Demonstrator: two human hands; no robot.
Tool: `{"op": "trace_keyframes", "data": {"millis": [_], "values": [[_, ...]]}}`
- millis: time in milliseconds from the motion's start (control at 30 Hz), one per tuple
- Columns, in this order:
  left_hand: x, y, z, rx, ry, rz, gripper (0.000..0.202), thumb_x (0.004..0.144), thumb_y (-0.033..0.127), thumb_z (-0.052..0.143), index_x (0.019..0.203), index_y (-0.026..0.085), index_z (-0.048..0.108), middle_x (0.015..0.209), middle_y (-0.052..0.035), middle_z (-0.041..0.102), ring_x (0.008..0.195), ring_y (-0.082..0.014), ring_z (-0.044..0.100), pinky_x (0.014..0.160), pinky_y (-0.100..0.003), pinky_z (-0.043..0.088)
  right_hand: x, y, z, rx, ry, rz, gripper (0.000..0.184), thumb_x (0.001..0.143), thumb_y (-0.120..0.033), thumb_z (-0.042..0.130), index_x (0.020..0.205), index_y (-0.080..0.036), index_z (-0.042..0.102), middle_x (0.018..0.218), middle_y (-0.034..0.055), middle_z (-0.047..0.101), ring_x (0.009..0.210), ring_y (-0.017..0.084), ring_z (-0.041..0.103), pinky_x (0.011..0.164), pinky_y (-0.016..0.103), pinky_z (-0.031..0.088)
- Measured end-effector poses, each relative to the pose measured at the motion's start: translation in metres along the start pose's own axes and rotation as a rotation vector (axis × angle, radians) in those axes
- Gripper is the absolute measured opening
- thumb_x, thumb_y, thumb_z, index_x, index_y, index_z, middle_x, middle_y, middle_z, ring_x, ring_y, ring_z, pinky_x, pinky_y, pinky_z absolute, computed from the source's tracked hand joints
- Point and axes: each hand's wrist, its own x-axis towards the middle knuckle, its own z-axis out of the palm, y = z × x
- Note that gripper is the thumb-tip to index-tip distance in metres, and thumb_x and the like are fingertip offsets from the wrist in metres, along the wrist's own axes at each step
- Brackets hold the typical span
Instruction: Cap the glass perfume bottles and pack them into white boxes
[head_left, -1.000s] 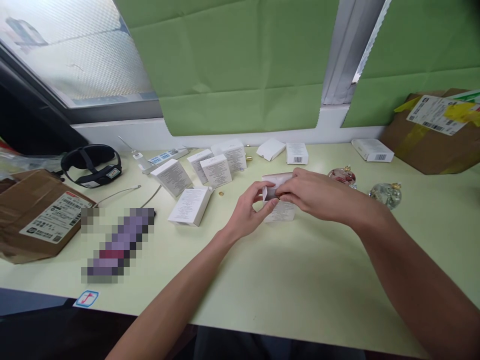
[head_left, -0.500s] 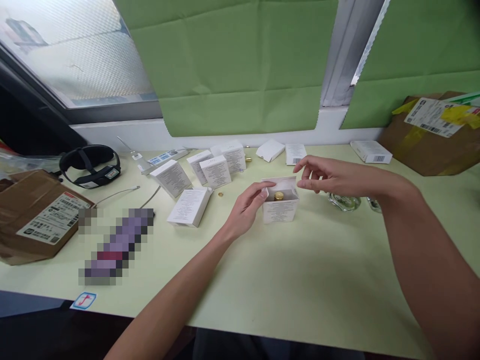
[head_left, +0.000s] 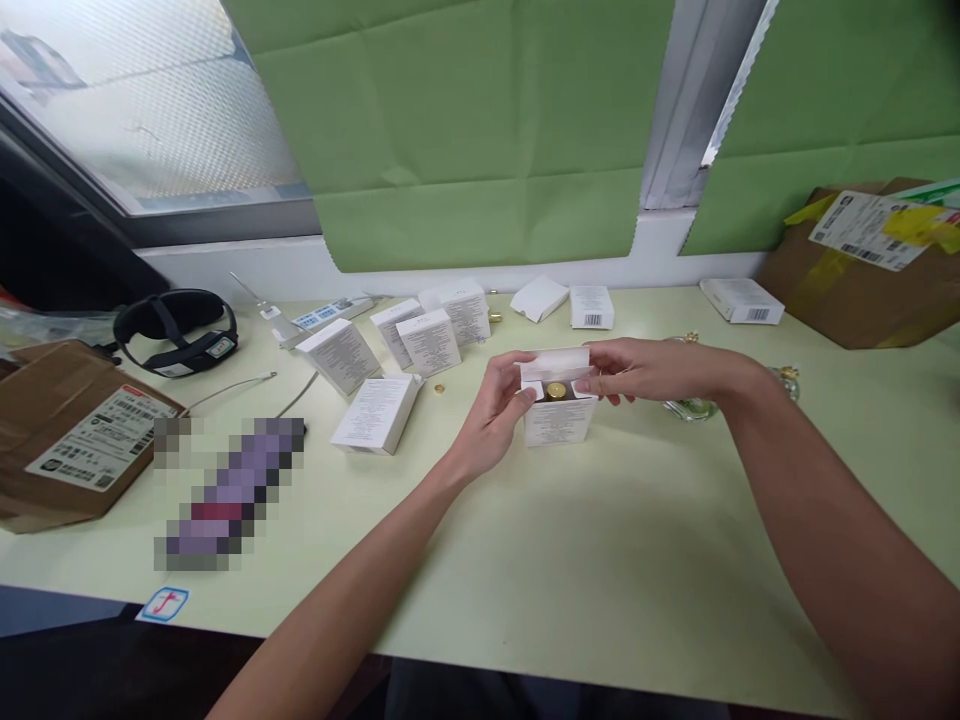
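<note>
A small white printed carton (head_left: 559, 425) stands upright on the table in front of me, its top flap raised at the back. Inside it shows the round gold top (head_left: 556, 391) of something whose lower part is hidden. My left hand (head_left: 499, 405) grips the carton's left side, thumb on the left side flap. On the other side, my right hand (head_left: 626, 372) holds the right edge, its thumb on the right side flap. Partly behind my right forearm lie glass bottles with gold necks, one a clear glass bottle (head_left: 690, 405).
Several white cartons (head_left: 427, 343) stand or lie to the left, with a small gold ring (head_left: 439, 388) nearby. More cartons lie along the wall. A cardboard box (head_left: 82, 435), a black headset (head_left: 176, 335) and a blurred purple object (head_left: 236, 490) are left; another cardboard box (head_left: 862, 290) is right.
My right hand has come down and left onto the carton's right edge, its thumb now on the side flap. My left hand stays on the carton's left side.
</note>
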Motion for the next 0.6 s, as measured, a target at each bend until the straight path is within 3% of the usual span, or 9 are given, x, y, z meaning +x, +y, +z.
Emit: {"op": "trace_keyframes", "data": {"millis": [167,400,500,600], "values": [[-0.0015,-0.0024,-0.0008,0.052,0.016,-0.016,0.013,0.099,0.032,0.049,0.107,0.024,0.055,0.111,-0.0048,0.060,0.098,-0.0179,0.058,0.080,-0.030,0.046,-0.0051,-0.0075,-0.0020,-0.015,0.036,-0.050,0.042,0.088,-0.066,0.051,0.097,-0.026,0.061,0.088,0.0038,0.060,0.077,0.018,0.055,0.064,0.029,0.040],[-0.0003,-0.0021,-0.0037,0.102,0.019,0.058,0.018,0.098,0.032,0.051,0.099,0.022,0.065,0.102,-0.0056,0.058,0.094,-0.0174,0.057,0.079,-0.029,0.046,0.0019,-0.0039,0.0018,-0.079,0.027,-0.038,0.041,0.085,-0.065,0.057,0.086,-0.024,0.056,0.082,0.0027,0.056,0.073,0.019,0.053,0.062,0.030,0.038],[0.0009,-0.0016,-0.0022,0.098,0.044,0.046,0.017,0.096,0.035,0.055,0.095,0.020,0.063,0.099,-0.0056,0.057,0.092,-0.0165,0.057,0.077,-0.028,0.047,0.0032,-0.0011,0.0023,-0.130,0.064,-0.015,0.040,0.084,-0.064,0.057,0.088,-0.025,0.059,0.080,0.0016,0.057,0.069,0.018,0.051,0.059,0.029,0.037],[0.0014,-0.0010,0.0004,-0.027,0.073,0.000,0.016,0.094,0.032,0.059,0.100,0.024,0.048,0.095,-0.0016,0.057,0.086,-0.0136,0.056,0.072,-0.025,0.046,0.0001,-0.0044,0.0014,-0.141,0.123,-0.012,0.042,0.084,-0.064,0.058,0.106,-0.029,0.064,0.088,0.0017,0.061,0.073,0.018,0.053,0.060,0.029,0.038]]}}
